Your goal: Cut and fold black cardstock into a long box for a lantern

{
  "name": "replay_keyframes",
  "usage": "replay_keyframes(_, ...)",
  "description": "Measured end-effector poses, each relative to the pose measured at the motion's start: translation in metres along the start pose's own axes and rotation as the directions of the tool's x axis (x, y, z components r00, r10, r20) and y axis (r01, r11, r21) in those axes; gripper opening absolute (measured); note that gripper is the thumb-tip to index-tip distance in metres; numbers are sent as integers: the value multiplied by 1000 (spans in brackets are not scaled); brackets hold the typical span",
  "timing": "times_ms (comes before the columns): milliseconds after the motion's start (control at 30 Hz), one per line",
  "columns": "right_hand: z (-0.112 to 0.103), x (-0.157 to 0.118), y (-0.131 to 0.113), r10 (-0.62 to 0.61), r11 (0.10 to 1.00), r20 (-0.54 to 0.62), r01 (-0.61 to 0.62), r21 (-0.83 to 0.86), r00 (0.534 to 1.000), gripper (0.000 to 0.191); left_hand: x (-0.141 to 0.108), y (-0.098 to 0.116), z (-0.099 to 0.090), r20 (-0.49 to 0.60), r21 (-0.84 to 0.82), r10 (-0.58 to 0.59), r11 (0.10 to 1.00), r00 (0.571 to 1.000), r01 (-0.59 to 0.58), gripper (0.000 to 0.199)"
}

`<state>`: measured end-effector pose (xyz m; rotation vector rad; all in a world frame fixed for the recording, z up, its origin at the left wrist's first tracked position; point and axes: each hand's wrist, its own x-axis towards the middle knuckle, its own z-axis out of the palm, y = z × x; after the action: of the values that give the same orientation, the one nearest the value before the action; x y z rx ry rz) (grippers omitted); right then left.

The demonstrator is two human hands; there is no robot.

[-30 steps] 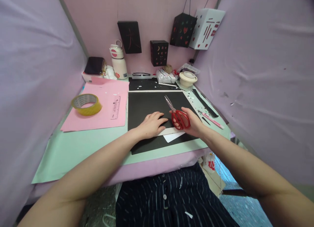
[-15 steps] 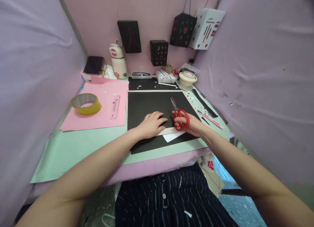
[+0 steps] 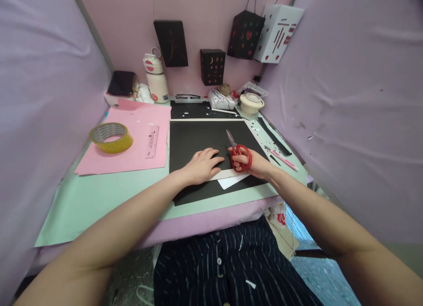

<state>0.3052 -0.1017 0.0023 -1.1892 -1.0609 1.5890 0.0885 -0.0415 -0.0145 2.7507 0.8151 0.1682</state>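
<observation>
Green-covered bench (image 3: pixel 92 200) before me. Black sheet (image 3: pixel 194 141) lies on it. My left fingers (image 3: pixel 214 160) rest spread on sheet, grasping nothing. My right fingers (image 3: pixel 243 158) grasp red-handled scissors (image 3: pixel 235 148) over sheet, blades pointing away. White paper piece (image 3: pixel 231 182) nearer me.

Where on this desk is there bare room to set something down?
The widest bare patch is on the green table cover, bordered by the pink paper behind, the large black sheet on the right and the left forearm in front. It's crowded along the back from white flask to lidded bowl, and right by the black strip.
</observation>
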Motion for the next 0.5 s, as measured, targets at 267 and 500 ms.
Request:
replay_keyframes(267,0,-2,-2,-48,974,-95,25,-227,994,46,0,-1,-1,20,-21,-11,1000,1000,11,46)
replay_keyframes(500,-9,-12,-10,-84,915,-154,15,-402,984,51,0,-2,0,38,-15,-25,1000,999,26,46)
